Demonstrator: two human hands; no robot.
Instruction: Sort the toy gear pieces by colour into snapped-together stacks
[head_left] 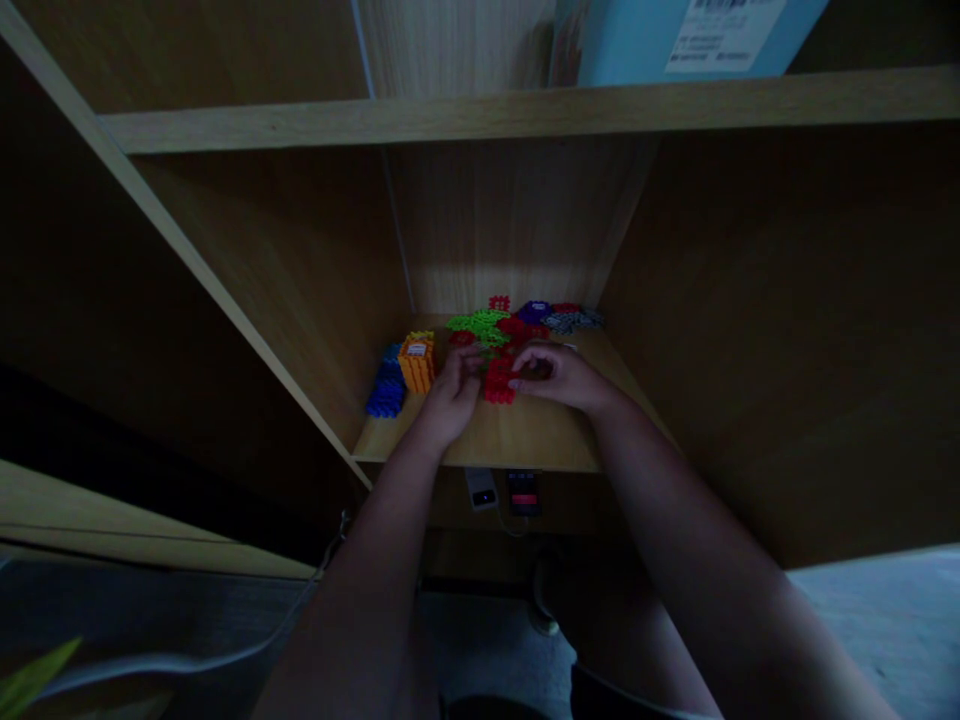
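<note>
Thumb and fingers of our right hand point(564, 374) are closed on the right edge of the red pieces point(499, 386), which sit between our hands, over the wooden shelf point(544, 437). Our left hand point(452, 394) is just beside them, fingers curled; we cannot tell whether it grips anything. Behind our hands lie green pieces point(478, 325), with purple pieces point(534, 311) and grey pieces point(571, 321) to their right. Left of our left hand we see an orange stack point(417, 365) near blue pieces point(387, 390). Higher up stands a light blue box point(626, 45).
</note>
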